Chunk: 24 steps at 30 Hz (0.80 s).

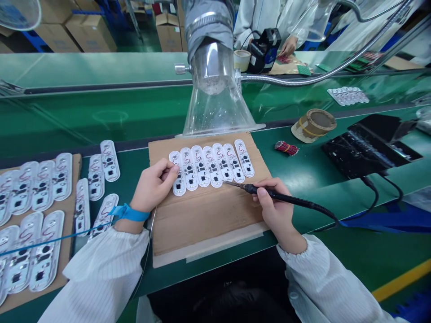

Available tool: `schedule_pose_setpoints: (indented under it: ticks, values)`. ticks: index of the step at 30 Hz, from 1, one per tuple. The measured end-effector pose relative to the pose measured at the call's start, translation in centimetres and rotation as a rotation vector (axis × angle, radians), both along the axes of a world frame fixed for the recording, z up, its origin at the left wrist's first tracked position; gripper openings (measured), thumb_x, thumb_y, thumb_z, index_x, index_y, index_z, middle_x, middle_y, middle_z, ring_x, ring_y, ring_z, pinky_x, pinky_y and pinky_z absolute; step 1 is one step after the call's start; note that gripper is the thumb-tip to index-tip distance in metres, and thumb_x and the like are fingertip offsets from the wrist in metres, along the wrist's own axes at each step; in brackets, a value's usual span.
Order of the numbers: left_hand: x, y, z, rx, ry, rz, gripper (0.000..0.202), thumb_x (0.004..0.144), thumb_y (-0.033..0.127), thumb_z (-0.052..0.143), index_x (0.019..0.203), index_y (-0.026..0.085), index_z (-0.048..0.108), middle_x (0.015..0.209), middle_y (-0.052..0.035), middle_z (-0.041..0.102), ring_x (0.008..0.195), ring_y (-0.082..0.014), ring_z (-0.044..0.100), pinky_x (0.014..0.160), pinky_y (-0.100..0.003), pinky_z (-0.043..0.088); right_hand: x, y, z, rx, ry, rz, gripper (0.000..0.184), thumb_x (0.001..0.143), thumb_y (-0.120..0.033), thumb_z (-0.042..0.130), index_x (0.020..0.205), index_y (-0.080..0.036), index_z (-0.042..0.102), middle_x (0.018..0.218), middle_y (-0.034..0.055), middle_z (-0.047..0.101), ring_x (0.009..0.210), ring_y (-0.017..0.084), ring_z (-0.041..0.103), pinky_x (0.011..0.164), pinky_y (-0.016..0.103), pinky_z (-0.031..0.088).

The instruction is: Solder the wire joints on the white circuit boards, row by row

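Note:
A row of several white oblong circuit boards with rounded ends lies on a brown cardboard sheet. Each board carries black parts and thin red wires. My right hand is closed around a soldering iron, whose tip points left, close to the lower ends of the middle boards. My left hand, with a blue strap on its wrist, pinches a thin solder wire over the leftmost board. That wire trails down past the wrist. Whether the iron's tip touches a board I cannot tell.
A clear fume hood hangs just behind the row. More boards lie at left on another cardboard. On the right are a red wire bundle, a tape-like roll and a black box. Someone's hand shows across the bench.

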State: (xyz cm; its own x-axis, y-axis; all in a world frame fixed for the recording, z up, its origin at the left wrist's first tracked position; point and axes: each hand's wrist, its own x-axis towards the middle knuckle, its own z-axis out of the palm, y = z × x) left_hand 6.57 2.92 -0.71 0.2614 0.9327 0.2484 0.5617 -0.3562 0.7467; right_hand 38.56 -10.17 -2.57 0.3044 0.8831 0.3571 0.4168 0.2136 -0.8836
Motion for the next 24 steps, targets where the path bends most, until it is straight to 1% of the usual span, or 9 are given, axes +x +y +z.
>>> schedule_pose_setpoints:
  ticks: [2, 6, 11, 19, 24]
  values:
    - [-0.01, -0.03, 0.09, -0.003, 0.008, 0.000, 0.029, 0.101, 0.043, 0.061, 0.079, 0.024, 0.062, 0.060, 0.0052, 0.045, 0.057, -0.0160, 0.042, 0.057, -0.031, 0.033, 0.02, 0.00, -0.02, 0.001, 0.011, 0.003, 0.026, 0.109, -0.051, 0.072, 0.106, -0.027, 0.076, 0.092, 0.0032, 0.078, 0.068, 0.018, 0.070, 0.064, 0.033, 0.059]
    - [0.00, -0.08, 0.29, -0.021, 0.023, 0.000, 0.028, 0.101, 0.042, 0.060, 0.080, 0.024, 0.063, 0.061, 0.0050, 0.046, 0.058, -0.0161, 0.043, 0.058, -0.030, 0.034, 0.13, 0.00, -0.23, -0.027, -0.004, 0.055, 0.021, 0.109, -0.048, 0.073, 0.107, -0.028, 0.078, 0.094, 0.0029, 0.079, 0.072, 0.018, 0.071, 0.068, 0.033, 0.060]
    - [-0.01, -0.06, 0.25, -0.024, 0.024, -0.001, 0.029, 0.101, 0.043, 0.060, 0.080, 0.024, 0.063, 0.061, 0.0048, 0.046, 0.058, -0.0160, 0.042, 0.058, -0.030, 0.033, 0.21, -0.02, -0.42, -0.052, -0.013, 0.097, 0.018, 0.109, -0.046, 0.074, 0.108, -0.028, 0.079, 0.094, 0.0027, 0.079, 0.075, 0.019, 0.073, 0.067, 0.033, 0.060]
    - [-0.09, 0.04, 0.04, -0.025, 0.016, -0.002, 0.030, 0.101, 0.044, 0.060, 0.080, 0.023, 0.064, 0.062, 0.0046, 0.048, 0.059, -0.0159, 0.044, 0.058, -0.030, 0.034, -0.08, 0.14, 0.07, -0.001, 0.043, 0.044, 0.021, 0.109, -0.048, 0.074, 0.106, -0.027, 0.078, 0.096, 0.0032, 0.080, 0.070, 0.017, 0.071, 0.067, 0.032, 0.061]
    - [-0.14, 0.04, -0.02, -0.019, 0.015, 0.000, 0.030, 0.101, 0.044, 0.060, 0.080, 0.023, 0.063, 0.062, 0.0046, 0.048, 0.058, -0.0158, 0.044, 0.058, -0.030, 0.034, 0.06, 0.05, -0.32, -0.020, 0.026, 0.084, 0.015, 0.109, -0.043, 0.075, 0.110, -0.029, 0.079, 0.098, 0.0024, 0.081, 0.073, 0.017, 0.072, 0.069, 0.032, 0.061]
